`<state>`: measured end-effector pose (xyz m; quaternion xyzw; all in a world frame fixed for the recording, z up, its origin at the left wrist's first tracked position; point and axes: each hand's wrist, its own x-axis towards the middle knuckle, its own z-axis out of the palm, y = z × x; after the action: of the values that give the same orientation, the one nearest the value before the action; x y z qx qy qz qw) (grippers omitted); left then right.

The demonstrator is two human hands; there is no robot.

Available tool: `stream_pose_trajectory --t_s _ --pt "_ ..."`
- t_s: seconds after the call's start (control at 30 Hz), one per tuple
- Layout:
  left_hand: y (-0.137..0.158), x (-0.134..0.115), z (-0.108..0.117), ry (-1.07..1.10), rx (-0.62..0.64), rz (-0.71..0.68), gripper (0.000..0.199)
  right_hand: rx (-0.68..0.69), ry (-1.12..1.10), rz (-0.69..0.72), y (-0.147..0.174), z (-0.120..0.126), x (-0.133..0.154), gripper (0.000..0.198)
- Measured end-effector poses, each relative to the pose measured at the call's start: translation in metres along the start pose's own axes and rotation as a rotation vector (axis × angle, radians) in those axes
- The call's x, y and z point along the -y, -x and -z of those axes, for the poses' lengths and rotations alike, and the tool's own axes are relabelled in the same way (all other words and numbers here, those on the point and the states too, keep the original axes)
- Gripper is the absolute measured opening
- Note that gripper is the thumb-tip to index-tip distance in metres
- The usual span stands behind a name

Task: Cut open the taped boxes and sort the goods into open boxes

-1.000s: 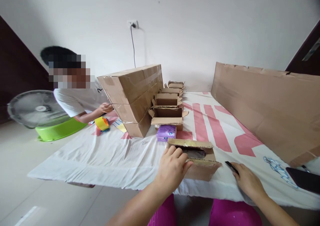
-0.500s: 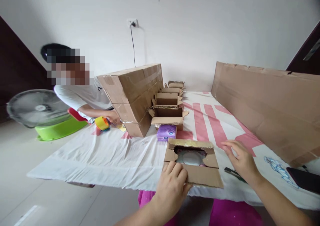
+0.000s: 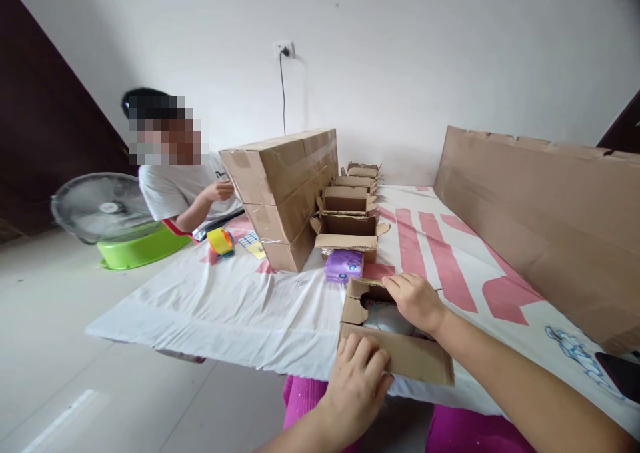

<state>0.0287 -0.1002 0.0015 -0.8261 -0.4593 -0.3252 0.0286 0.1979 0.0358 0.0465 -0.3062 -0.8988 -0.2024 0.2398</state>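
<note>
A small cardboard box [image 3: 423, 358] lies at the table's front edge, its flaps partly raised. Inside it a pale rounded item [image 3: 390, 317] shows, partly covered. My left hand [image 3: 359, 376] is closed over the near left edge of the box, fingers bent on its front flap. Reaching across the box, my right hand [image 3: 416, 301] has its fingers closed on the far flap. Just behind the box sits a purple plastic-wrapped pack [image 3: 343, 266], touched by neither hand.
Several open cardboard boxes [image 3: 347, 241] form a row going back, beside a stack of closed boxes [image 3: 283, 199]. A large cardboard sheet [image 3: 540, 219] stands at the right. A yellow tape roll [image 3: 219, 241] lies left, near a co-worker [image 3: 167, 193] and a fan [image 3: 107, 207].
My right hand has moved left from above the cloth onto the far flap, which now stands more upright. My left hand stays on the box. The co-worker's hand has risen from the table.
</note>
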Motion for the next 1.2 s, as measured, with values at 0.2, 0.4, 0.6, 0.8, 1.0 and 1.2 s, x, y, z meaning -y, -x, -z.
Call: stream_pose_trajectory --t_s 0.2,0.4,0.6,0.8,1.0,1.2 --pt "0.010 0.026 0.011 0.271 -0.416 0.160 0.019 -0.087 -0.045 -0.063 0.006 0.001 -0.004 0.025" --pt "0.032 0.039 -0.006 0.483 -0.254 0.548 0.034 -0.204 -0.159 -0.137 0.031 0.014 -0.007 0.023" --pt "0.047 0.007 -0.019 0.458 -0.138 -0.004 0.062 -0.316 -0.289 -0.281 0.073 0.023 -0.034 0.018" --pt "0.041 0.006 -0.021 0.515 -0.196 0.021 0.042 -0.320 -0.352 -0.316 0.084 0.025 -0.033 0.017" --pt "0.060 0.026 -0.052 0.590 -0.261 0.482 0.045 0.043 -0.427 -0.205 0.062 0.043 0.009 0.021" --pt "0.071 0.051 -0.054 0.645 -0.174 0.670 0.041 -0.165 -0.471 -0.454 0.094 0.038 0.014 0.028"
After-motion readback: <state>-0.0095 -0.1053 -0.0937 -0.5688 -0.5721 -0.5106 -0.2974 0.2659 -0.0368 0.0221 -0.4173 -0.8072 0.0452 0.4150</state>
